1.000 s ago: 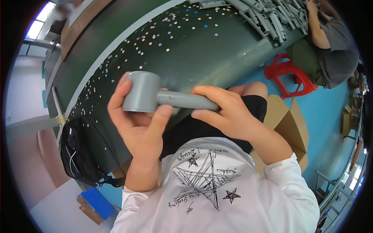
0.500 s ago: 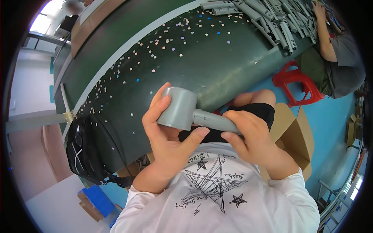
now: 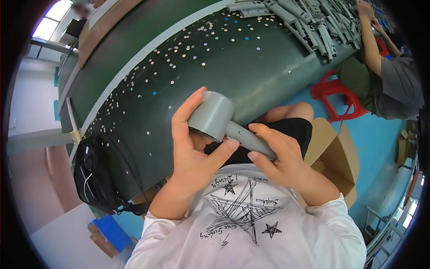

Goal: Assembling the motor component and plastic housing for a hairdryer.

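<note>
A grey hair dryer housing (image 3: pixel 212 114), a wide round head with a straight handle, is held in front of my chest with both hands. My left hand (image 3: pixel 188 154) cups the head, its fingers up along the left side and partly behind, and its thumb tip lies near where the handle joins. The open lower rim of the head is turned toward me. My right hand (image 3: pixel 286 159) grips the handle's lower end, thumb on the near side and fingers along the far side. A small curved mark shows on the handle.
Dark green table (image 3: pixel 224 67) carries scattered small round dots and a heap of grey handle-shaped parts (image 3: pixel 309 27). A black bag (image 3: pixel 96 175) lies at left. At right are an open cardboard box (image 3: pixel 333 166), a red stool (image 3: pixel 338 96) and a co-worker's arm (image 3: pixel 371 51).
The hair dryer housing has turned in my hands: its head has risen and moved slightly right, the handle slopes more steeply, and the lower opening and a different handle face now show.
</note>
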Available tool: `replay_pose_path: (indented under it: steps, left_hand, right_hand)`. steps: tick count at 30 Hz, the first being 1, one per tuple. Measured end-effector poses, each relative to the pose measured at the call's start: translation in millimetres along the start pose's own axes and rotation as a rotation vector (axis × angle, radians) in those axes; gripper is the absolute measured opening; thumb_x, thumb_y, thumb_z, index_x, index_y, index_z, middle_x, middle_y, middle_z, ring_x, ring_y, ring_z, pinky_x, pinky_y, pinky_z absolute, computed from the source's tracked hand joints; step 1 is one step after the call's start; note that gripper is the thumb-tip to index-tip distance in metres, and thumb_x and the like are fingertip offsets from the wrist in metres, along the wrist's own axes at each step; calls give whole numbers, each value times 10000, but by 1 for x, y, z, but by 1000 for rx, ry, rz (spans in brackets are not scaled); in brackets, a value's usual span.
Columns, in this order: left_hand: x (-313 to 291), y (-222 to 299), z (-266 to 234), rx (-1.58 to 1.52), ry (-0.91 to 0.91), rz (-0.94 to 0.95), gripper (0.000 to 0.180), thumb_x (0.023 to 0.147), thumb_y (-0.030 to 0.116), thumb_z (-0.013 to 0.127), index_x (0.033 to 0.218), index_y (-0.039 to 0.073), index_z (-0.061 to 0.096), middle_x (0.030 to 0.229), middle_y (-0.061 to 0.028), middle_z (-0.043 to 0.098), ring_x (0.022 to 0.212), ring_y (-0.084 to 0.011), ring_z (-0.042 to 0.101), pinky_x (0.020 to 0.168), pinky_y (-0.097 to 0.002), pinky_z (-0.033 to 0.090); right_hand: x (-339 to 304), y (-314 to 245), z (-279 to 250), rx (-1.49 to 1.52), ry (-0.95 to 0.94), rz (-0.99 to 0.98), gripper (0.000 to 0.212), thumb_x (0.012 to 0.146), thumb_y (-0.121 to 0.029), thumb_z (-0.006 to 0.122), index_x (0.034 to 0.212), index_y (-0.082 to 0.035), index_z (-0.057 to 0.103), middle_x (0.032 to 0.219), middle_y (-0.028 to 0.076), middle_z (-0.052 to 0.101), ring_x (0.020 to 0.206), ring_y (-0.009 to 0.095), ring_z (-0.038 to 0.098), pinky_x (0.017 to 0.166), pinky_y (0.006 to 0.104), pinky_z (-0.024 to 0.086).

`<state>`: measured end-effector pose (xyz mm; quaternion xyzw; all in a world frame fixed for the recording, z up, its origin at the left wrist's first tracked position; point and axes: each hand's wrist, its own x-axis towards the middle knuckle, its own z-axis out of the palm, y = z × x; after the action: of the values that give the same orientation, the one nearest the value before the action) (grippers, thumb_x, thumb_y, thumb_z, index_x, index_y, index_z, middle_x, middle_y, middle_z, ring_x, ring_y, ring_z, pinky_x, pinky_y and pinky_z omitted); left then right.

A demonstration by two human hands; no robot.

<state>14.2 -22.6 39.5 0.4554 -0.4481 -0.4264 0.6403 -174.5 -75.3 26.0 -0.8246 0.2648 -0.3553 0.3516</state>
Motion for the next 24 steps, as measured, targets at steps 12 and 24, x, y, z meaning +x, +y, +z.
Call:
replay_pose_path:
  steps: [12, 24]
  left_hand:
    - [-3, -24, 2, 167, 112, 168, 752, 747, -53, 738, 1367, 73, 331, 1485, -210, 273, 1255, -286, 475, 986, -418, 484]
    - [-9, -17, -14, -134, 44, 2, 719, 794, -86, 659, 1386, 91, 291, 1489, -187, 241, 1289, -289, 424, 1000, -424, 471]
  right_hand:
    - [-7, -6, 23, -189, 0, 47, 434, 819, -132, 705, 1182, 43, 542, 750, 124, 566, 617, 280, 575, 563, 358, 479]
    - [6, -11, 13, -156, -86, -166, 404, 743, -24, 710, 1135, 9, 619, 978, 151, 639, 601, 232, 604, 493, 289, 478]
